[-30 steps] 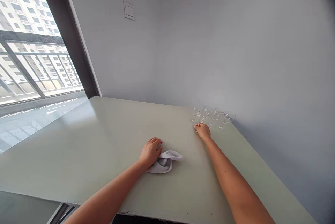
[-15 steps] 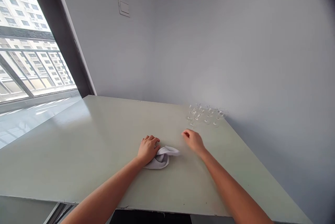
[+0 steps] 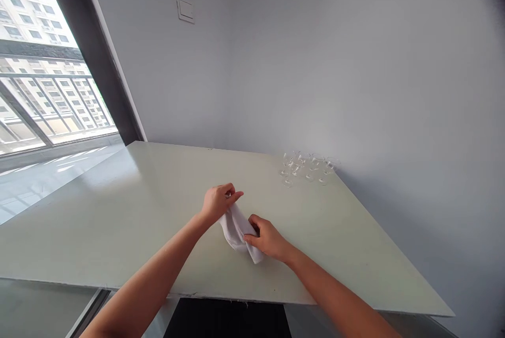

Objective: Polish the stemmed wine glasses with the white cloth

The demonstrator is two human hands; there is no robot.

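In the head view: pinching the pale cloth (image 3: 235, 231) by its upper end with the left grip (image 3: 215, 202), by its right side with the right grip (image 3: 270, 238). Held over the table (image 3: 118, 222), well apart from stemmed glasses (image 3: 312, 166) near the far right corner.
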